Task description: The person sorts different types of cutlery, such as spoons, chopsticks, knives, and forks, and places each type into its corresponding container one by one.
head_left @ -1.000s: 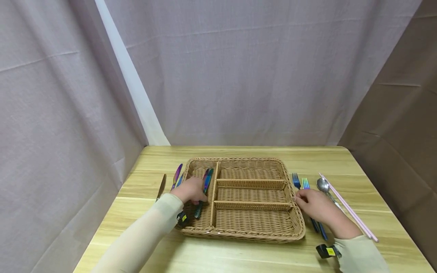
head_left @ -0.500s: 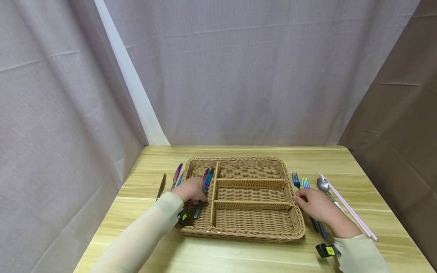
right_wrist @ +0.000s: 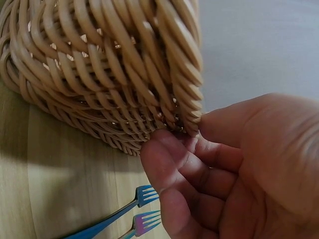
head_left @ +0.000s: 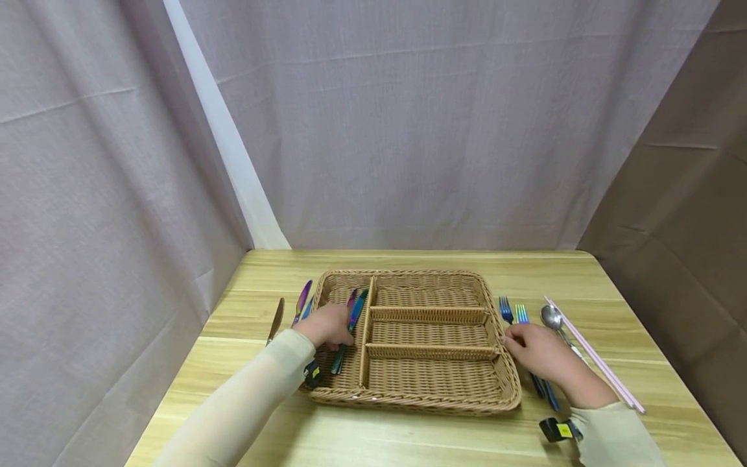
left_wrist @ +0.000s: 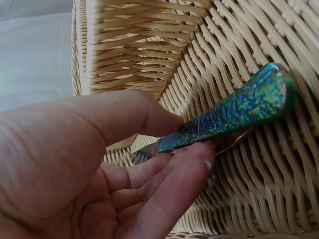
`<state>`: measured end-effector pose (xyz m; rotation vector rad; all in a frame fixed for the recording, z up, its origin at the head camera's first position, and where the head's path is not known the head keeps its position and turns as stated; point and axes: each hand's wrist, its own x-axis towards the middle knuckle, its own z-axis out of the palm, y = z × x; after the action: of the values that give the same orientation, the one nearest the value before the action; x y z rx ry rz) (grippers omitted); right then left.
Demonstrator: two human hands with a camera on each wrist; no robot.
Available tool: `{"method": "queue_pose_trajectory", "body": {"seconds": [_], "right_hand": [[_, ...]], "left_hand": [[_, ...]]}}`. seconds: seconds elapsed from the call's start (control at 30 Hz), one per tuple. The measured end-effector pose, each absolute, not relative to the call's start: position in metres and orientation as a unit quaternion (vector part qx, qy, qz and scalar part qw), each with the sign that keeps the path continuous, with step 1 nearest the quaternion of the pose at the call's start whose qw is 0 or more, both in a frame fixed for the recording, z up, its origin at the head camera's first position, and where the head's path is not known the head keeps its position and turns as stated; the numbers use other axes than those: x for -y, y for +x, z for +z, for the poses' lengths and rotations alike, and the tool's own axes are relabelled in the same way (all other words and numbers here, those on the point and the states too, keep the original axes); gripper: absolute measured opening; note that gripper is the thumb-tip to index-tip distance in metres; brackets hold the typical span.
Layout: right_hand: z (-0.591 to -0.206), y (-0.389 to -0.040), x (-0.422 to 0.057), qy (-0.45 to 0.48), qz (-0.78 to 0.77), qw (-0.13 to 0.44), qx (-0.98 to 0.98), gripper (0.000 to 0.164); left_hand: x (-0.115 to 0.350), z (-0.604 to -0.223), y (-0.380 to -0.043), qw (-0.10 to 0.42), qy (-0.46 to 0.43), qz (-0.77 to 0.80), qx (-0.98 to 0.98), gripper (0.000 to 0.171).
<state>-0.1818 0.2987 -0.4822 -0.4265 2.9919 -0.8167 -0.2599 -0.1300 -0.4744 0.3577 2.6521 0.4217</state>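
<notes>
My left hand (head_left: 327,324) reaches into the long left compartment of a wicker cutlery basket (head_left: 414,403). In the left wrist view, thumb and fingers pinch a table knife (left_wrist: 234,114) by its patterned blue-green handle. Its blue blade points to the far side, close along the divider. A second knife (head_left: 352,298), purple at the blade, lies just left of it, partly hidden by the hand. At the basket's right side, my right hand (head_left: 539,350) pinches the woven rim between thumb and fingers, as the right wrist view (right_wrist: 199,164) shows.
Left of the basket lie a brown-looking knife (head_left: 277,319), a purple knife (head_left: 302,299) and a blue one (head_left: 307,307). To the right are two forks (head_left: 506,309), a spoon (head_left: 551,317) and pink chopsticks (head_left: 601,360). Dividers (head_left: 432,350) split the basket's right part into 3 compartments.
The blade of the held knife has swung slightly right, toward the divider, opening a small gap from the purple blade. Both hands stay in nearly the same place.
</notes>
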Motion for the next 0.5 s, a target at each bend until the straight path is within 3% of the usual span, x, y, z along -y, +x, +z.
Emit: {"method": "queue_pose_trajectory", "body": {"seconds": [0.23, 0.5], "right_hand": [[-0.4826, -0.1816, -0.2987, -0.134, -0.264, 0.011, -0.955, 0.029], [-0.4840, -0.1822, -0.2986, -0.135, -0.260, 0.008, -0.956, 0.028]], "left_hand": [[0.1281, -0.4729, -0.2592, 0.210, 0.133, 0.131, -0.960, 0.038], [0.1301, -0.4668, -0.2576, 0.193, 0.153, 0.130, -0.960, 0.050]]}}
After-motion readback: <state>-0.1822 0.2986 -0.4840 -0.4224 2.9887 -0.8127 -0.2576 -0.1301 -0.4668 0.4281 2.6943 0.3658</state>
